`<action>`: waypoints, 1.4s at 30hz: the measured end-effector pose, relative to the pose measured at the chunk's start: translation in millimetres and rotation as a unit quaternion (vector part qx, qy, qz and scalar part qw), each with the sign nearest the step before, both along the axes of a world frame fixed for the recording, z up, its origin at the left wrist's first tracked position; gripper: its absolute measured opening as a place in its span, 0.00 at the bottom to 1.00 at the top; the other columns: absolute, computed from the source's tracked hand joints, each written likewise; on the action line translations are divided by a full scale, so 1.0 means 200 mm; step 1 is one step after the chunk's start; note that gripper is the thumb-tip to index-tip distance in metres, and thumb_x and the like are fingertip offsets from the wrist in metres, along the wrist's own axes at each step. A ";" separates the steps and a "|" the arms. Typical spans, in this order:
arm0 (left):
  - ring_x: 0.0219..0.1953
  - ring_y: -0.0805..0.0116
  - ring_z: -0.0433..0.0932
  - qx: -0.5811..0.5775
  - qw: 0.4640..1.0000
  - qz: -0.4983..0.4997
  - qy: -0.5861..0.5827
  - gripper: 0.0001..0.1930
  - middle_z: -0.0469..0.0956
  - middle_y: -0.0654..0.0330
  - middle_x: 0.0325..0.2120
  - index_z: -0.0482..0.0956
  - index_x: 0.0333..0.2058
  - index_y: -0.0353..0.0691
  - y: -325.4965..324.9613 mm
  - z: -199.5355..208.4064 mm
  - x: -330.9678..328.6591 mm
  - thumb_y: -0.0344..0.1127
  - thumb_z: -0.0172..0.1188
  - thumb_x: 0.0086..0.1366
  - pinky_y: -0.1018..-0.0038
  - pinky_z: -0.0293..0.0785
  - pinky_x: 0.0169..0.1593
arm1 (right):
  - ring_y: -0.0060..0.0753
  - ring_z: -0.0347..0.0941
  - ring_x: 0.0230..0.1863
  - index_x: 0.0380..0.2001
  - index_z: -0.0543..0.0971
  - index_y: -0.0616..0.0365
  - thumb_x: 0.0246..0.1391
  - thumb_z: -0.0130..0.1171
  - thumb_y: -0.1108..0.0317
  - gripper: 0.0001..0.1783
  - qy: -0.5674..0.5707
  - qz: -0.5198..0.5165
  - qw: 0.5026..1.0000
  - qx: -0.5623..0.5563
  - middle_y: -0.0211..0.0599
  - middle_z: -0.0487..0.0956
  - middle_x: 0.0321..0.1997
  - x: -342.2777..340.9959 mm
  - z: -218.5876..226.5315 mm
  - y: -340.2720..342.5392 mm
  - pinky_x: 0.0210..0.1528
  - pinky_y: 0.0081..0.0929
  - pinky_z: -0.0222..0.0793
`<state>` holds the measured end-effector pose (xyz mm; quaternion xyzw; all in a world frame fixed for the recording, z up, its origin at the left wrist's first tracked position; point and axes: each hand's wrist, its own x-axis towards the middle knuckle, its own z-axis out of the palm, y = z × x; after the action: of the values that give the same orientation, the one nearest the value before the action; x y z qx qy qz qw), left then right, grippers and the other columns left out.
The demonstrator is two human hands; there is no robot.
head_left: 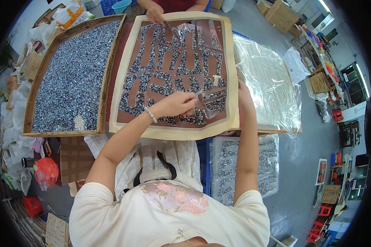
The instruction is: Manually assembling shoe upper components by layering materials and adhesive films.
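The sheet (231,74), seen from the head camera, lies directly under the left hand and just beside the right one — cream around the border, brown inside, with patches of dark glittering flakes between long plain shapes. The left hand (180,103), a beaded bracelet (151,115) at its wrist, is over the lower right part of the sheet, its fingers curled in close together. Clear film (200,98) shows beside the fingertips, but I cannot tell whether they have hold of it. The right hand (244,97) is at the sheet's right edge; its fingers are mostly hidden, so I cannot tell how far open it is or whether it grips.

Well to the left of the left hand is a wooden tray (64,134) full of the same kind of flakes (76,78). Just right of the right hand lies shiny clear plastic (272,78). Beyond both hands — at the sheet's far edge — is another person's hand (154,15). Below the right hand, beside its forearm, are more flake-patterned sheets (245,164).
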<state>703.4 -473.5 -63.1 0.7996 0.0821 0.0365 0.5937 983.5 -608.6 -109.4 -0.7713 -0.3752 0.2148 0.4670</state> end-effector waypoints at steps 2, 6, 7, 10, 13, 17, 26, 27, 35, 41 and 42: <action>0.21 0.77 0.73 0.024 0.998 -0.046 0.027 0.14 0.74 0.63 0.18 0.68 0.28 0.35 -0.03 0.04 0.01 0.37 0.44 0.70 0.78 0.70 0.27 | 0.29 0.75 0.39 0.51 0.71 0.69 0.56 0.56 0.61 0.24 -0.051 -0.002 0.999 -0.002 0.42 0.79 0.41 0.14 -0.13 0.08 0.38 0.24 0.72; 0.22 0.77 0.74 0.017 0.995 -0.060 0.074 0.14 0.75 0.63 0.19 0.69 0.28 0.35 0.04 0.08 -0.04 0.39 0.46 0.70 0.77 0.70 0.26 | 0.26 0.75 0.32 0.44 0.76 0.66 0.57 0.55 0.61 0.19 0.111 -0.020 0.993 0.016 0.36 0.80 0.33 0.12 -0.12 0.20 0.33 0.23 0.70; 0.22 0.77 0.74 0.017 0.995 -0.057 0.074 0.14 0.75 0.63 0.19 0.69 0.28 0.35 0.11 0.07 -0.04 0.39 0.46 0.70 0.77 0.70 0.26 | 0.25 0.75 0.32 0.43 0.76 0.65 0.57 0.55 0.61 0.18 0.123 -0.012 0.992 0.025 0.35 0.80 0.33 0.11 -0.12 0.21 0.33 0.22 0.70; 0.20 0.73 0.74 0.054 0.994 0.004 0.098 0.16 0.75 0.61 0.20 0.71 0.28 0.35 0.29 0.08 0.00 0.43 0.49 0.69 0.74 0.71 0.27 | 0.23 0.74 0.30 0.43 0.77 0.65 0.57 0.55 0.62 0.17 0.153 0.006 0.987 0.053 0.33 0.79 0.30 0.10 -0.08 0.21 0.31 0.22 0.69; 0.21 0.64 0.75 0.413 0.894 0.098 0.145 0.20 0.76 0.56 0.20 0.73 0.27 0.35 0.36 0.11 0.12 0.49 0.52 0.67 0.70 0.72 0.29 | 0.22 0.73 0.28 0.42 0.77 0.64 0.57 0.55 0.62 0.16 0.182 0.026 0.980 0.080 0.31 0.79 0.28 0.06 -0.01 0.21 0.29 0.21 0.68; 0.31 0.47 0.76 0.322 0.921 0.213 -0.060 0.25 0.77 0.48 0.28 0.75 0.24 0.34 0.21 0.04 0.40 0.55 0.55 0.62 0.58 0.73 0.38 | 0.17 0.70 0.23 0.40 0.78 0.61 0.57 0.55 0.64 0.12 0.158 0.014 0.982 0.102 0.27 0.77 0.26 -0.12 0.10 0.24 0.24 0.18 0.65; 0.27 0.65 0.70 0.164 0.983 0.072 -0.048 0.33 0.69 0.56 0.24 0.63 0.32 0.34 0.28 -0.02 0.51 0.65 0.58 0.56 0.71 0.68 0.30 | 0.12 0.66 0.18 0.44 0.76 0.58 0.52 0.58 0.71 0.14 0.313 0.080 0.929 0.180 0.20 0.72 0.22 -0.16 0.12 0.22 0.18 0.13 0.59; 0.26 0.67 0.68 0.196 0.978 0.040 -0.061 0.35 0.68 0.58 0.23 0.63 0.32 0.35 0.29 -0.01 0.52 0.66 0.62 0.52 0.72 0.67 0.29 | 0.12 0.66 0.19 0.45 0.75 0.59 0.51 0.59 0.72 0.16 0.346 0.090 0.914 0.192 0.19 0.72 0.23 -0.14 0.11 0.21 0.19 0.13 0.59; 0.24 0.67 0.68 0.200 0.972 0.111 -0.056 0.35 0.67 0.59 0.20 0.63 0.30 0.36 0.26 0.08 0.49 0.64 0.66 0.49 0.73 0.65 0.27 | 0.10 0.69 0.30 0.46 0.76 0.63 0.51 0.59 0.78 0.17 0.144 0.092 0.961 0.218 0.22 0.77 0.34 -0.33 0.32 0.25 0.31 0.10 0.64; 0.26 0.69 0.72 -0.057 0.986 0.120 -0.105 0.37 0.71 0.59 0.22 0.66 0.33 0.34 0.27 0.01 0.48 0.72 0.51 0.57 0.74 0.70 0.30 | 0.21 0.76 0.29 0.41 0.78 0.63 0.53 0.58 0.74 0.11 0.018 0.011 0.990 0.138 0.34 0.81 0.29 -0.47 0.34 0.27 0.32 0.21 0.69; 0.29 0.66 0.75 -0.007 0.997 0.077 -0.028 0.42 0.74 0.55 0.24 0.68 0.37 0.31 0.31 0.03 0.46 0.75 0.44 0.56 0.73 0.72 0.33 | 0.31 0.78 0.31 0.40 0.78 0.62 0.54 0.57 0.73 0.10 -0.105 0.005 0.986 0.131 0.40 0.81 0.29 -0.49 0.33 0.27 0.33 0.26 0.70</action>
<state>796.3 -411.2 -56.1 0.7852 0.1275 0.1036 0.5970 884.8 -555.3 -42.6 -0.7196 -0.4514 0.0835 0.5209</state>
